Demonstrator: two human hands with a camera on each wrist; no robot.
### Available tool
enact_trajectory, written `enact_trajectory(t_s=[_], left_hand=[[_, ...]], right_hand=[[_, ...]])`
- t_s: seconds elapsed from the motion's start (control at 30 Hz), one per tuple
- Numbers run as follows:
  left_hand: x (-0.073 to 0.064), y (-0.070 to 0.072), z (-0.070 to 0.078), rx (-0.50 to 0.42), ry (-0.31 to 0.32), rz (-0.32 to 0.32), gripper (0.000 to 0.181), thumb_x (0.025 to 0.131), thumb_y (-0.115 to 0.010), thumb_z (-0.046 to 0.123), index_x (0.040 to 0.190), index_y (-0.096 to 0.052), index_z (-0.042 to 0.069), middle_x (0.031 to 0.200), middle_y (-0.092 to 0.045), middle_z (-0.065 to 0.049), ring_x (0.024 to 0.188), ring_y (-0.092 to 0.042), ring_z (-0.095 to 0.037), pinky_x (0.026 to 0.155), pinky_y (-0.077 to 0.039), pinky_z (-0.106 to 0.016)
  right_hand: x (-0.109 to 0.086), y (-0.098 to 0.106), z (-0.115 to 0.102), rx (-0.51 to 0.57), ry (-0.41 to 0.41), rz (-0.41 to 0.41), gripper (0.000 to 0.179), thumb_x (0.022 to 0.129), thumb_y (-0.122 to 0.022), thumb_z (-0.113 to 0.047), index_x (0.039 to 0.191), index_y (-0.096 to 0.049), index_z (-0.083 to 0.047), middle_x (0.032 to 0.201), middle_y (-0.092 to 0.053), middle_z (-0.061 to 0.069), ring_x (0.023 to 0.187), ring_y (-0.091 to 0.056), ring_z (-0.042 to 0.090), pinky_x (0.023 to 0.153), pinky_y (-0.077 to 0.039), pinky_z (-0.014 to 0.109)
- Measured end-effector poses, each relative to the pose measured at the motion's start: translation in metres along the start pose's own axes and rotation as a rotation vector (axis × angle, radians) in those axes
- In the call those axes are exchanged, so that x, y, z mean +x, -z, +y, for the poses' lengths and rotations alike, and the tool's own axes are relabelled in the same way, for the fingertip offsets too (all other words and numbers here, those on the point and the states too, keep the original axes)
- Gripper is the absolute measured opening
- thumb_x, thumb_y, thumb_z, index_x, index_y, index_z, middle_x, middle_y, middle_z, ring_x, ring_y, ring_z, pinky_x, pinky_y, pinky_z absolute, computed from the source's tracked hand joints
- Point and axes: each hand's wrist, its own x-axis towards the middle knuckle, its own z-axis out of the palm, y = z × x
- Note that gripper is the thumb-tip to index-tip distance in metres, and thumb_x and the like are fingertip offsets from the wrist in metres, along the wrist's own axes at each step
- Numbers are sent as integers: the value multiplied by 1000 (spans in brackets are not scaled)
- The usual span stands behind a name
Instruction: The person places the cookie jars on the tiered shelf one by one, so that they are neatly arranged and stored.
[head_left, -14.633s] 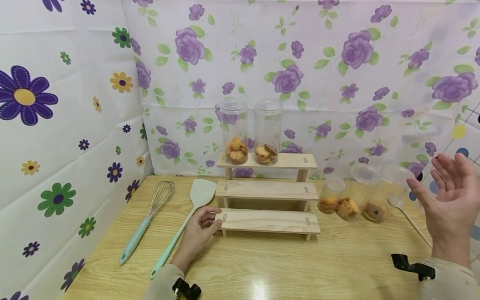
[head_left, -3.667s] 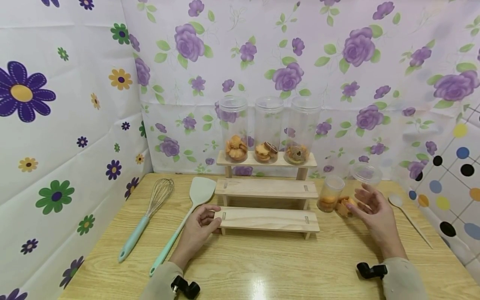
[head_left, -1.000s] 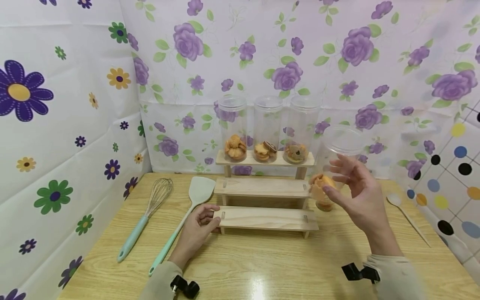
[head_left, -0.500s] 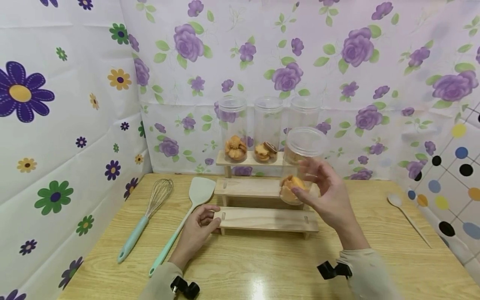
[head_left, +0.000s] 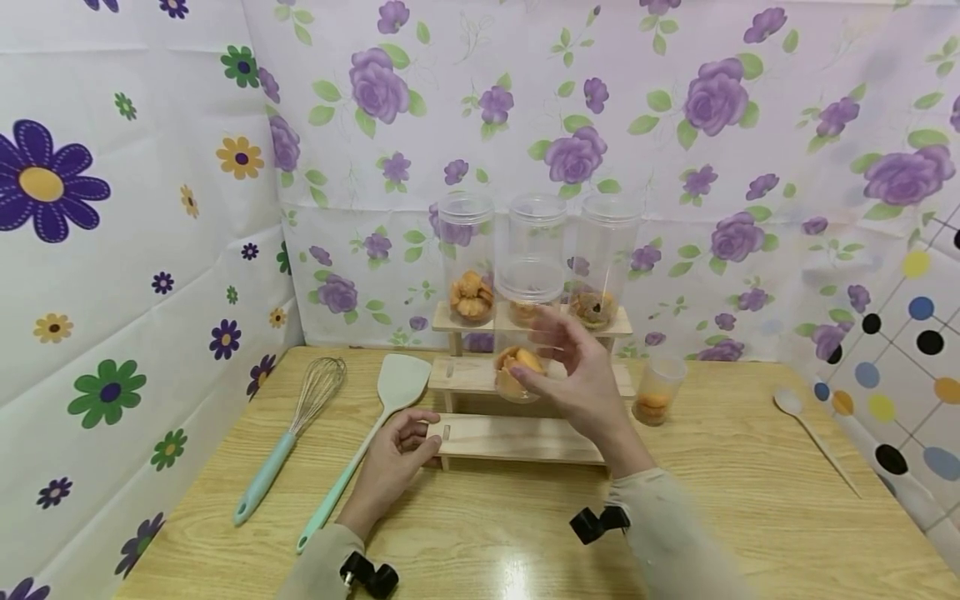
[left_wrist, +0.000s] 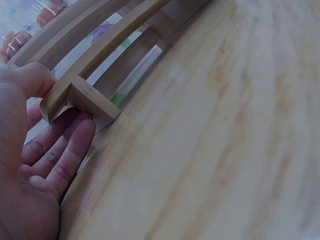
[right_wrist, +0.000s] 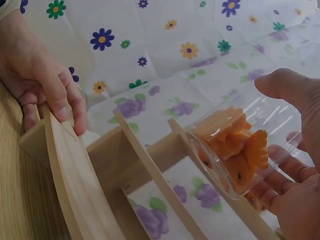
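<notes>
A three-step wooden rack [head_left: 510, 439] stands mid-table. My left hand [head_left: 397, 457] grips the left end of its lowest step; in the left wrist view the thumb lies over the plank [left_wrist: 102, 56] and the fingers reach underneath. My right hand [head_left: 581, 379] holds a clear lidded jar [head_left: 516, 333] with orange cookies in its bottom, over the middle step. The right wrist view has this jar [right_wrist: 232, 150] between thumb and fingers, its base close to the planks. On the top step stand three tall jars of cookies: left [head_left: 468, 258], middle [head_left: 536, 229], right [head_left: 609, 258].
A smaller jar [head_left: 660, 390] with orange cookies stands right of the rack. Farther right lies a pale spoon [head_left: 813, 437]. On the left are a whisk [head_left: 288, 442] and a turner [head_left: 401, 383] with a green handle. Patterned cloths hang behind and at both sides.
A third jar has joined the top step. Since then my right hand has lifted the orange-cookie jar off the table and carried it left over the rack. My left hand stays put.
</notes>
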Motion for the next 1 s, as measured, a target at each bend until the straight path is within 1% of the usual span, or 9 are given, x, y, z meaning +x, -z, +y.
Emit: enact_trajectory(t_s=[0.1, 0.23, 0.33, 0.4, 0.57, 0.63, 0.7, 0.87, 1.0], left_hand=[[0, 0, 0, 19, 1, 7, 31, 107, -79, 17, 136, -71, 12, 113, -71, -19, 96, -72, -24, 81, -68, -37], [0, 0, 0, 7, 2, 7, 31, 107, -79, 15, 136, -71, 11, 113, -72, -20, 95, -73, -24, 81, -69, -39], [0, 0, 1, -17, 4, 3, 31, 107, -78, 12, 136, -71, 10, 114, -72, -21, 94, -73, -25, 81, -70, -42], [0, 0, 1, -19, 3, 2, 31, 107, -78, 12, 137, -70, 10, 114, -72, -21, 94, -73, -24, 82, -70, -43], [0, -1, 1, 2, -5, 2, 31, 107, -78, 13, 136, -71, 10, 113, -72, -20, 95, -74, -24, 82, -70, -42], [0, -1, 1, 11, -8, 2, 31, 107, -78, 14, 136, -71, 10, 113, -73, -20, 95, -74, -25, 82, -70, -42], [0, 0, 1, 13, -10, -1, 31, 107, -78, 14, 137, -71, 11, 113, -73, -20, 95, -74, -25, 81, -70, -42], [0, 0, 1, 17, -8, -1, 30, 107, -78, 15, 137, -71, 12, 113, -72, -19, 95, -74, -26, 81, -69, -42], [0, 0, 1, -4, -7, 1, 31, 107, -78, 13, 137, -71, 10, 114, -73, -20, 94, -74, -25, 82, -70, -43]], right_hand=[[4, -13, 5, 9, -20, -1, 81, 90, -95, -11, 161, -56, -12, 150, -62, 21, 130, -66, 25, 114, -56, 57], [10, -29, 9, 4, -38, 2, 83, 91, -97, -17, 163, -56, -14, 152, -62, 19, 131, -66, 25, 114, -56, 56], [13, -40, 13, -11, -49, 12, 84, 91, -97, -20, 163, -55, -16, 150, -63, 19, 129, -67, 26, 114, -57, 53], [15, -46, 16, -18, -59, 17, 84, 90, -98, -21, 164, -56, -17, 148, -64, 19, 129, -68, 28, 114, -57, 53], [18, -59, 23, -4, -88, 27, 84, 89, -98, -19, 162, -57, -16, 146, -65, 20, 127, -70, 34, 112, -59, 54], [19, -63, 24, 0, -97, 37, 84, 88, -99, -19, 161, -57, -16, 146, -65, 19, 126, -70, 34, 110, -60, 54], [20, -67, 26, 3, -96, 50, 84, 88, -99, -20, 161, -57, -16, 145, -65, 19, 127, -70, 33, 111, -60, 53], [23, -76, 28, 32, -74, 68, 78, 90, -98, -18, 158, -60, -13, 140, -65, 23, 127, -72, 29, 112, -60, 50], [23, -81, 30, 11, -60, 79, 77, 91, -97, -20, 157, -60, -12, 138, -65, 24, 127, -72, 33, 112, -61, 47]])
